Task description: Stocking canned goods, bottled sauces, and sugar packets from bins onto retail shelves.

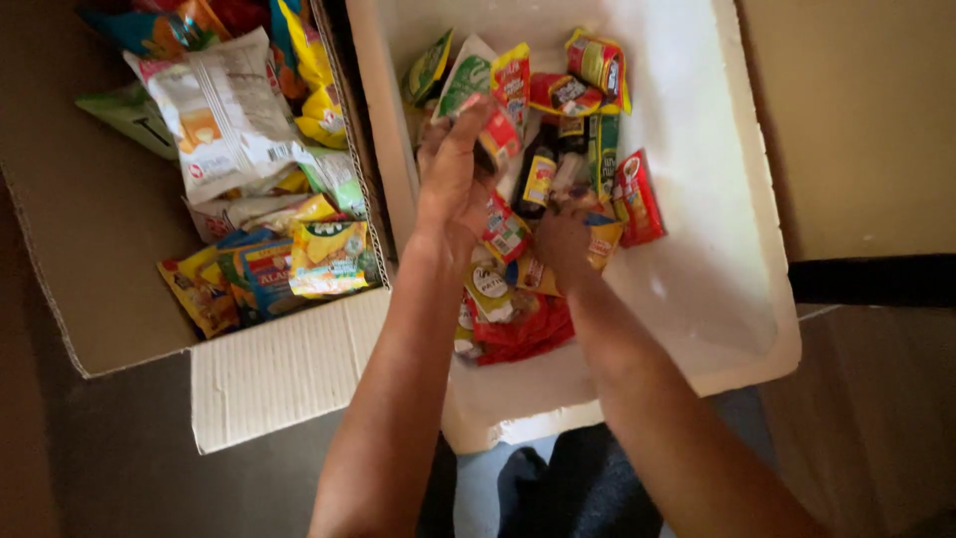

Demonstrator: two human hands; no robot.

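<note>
The white foam box (717, 289) has thick, matte, slightly pitted walls and a rectangular shape. It holds a loose pile of small snack packets (558, 149): glossy, crinkled foil and plastic sachets in red, green, yellow and black, lying flat and overlapping. The pile occupies the box from 12 o'clock down to 7 o'clock; the area toward 4 o'clock is bare foam.

At 9 o'clock of the foam box stands an open cardboard box (289, 369) with corrugated flaps, filled with larger, puffed snack bags (229, 120) in white, yellow, blue and green.

The left hand (453, 179) is raised over the pile, fingers extended and spread toward 12 o'clock, back of the hand facing the camera; whether it grips a packet cannot be determined. The right hand (563, 239) is lowered into the pile, fingers curled down among the packets; its hold is hidden, so the grip cannot be determined. Both forearms enter from 6 o'clock.

Both boxes rest on a dark, smooth floor (119, 468). A tan surface (866, 120) lies at 3 o'clock.
</note>
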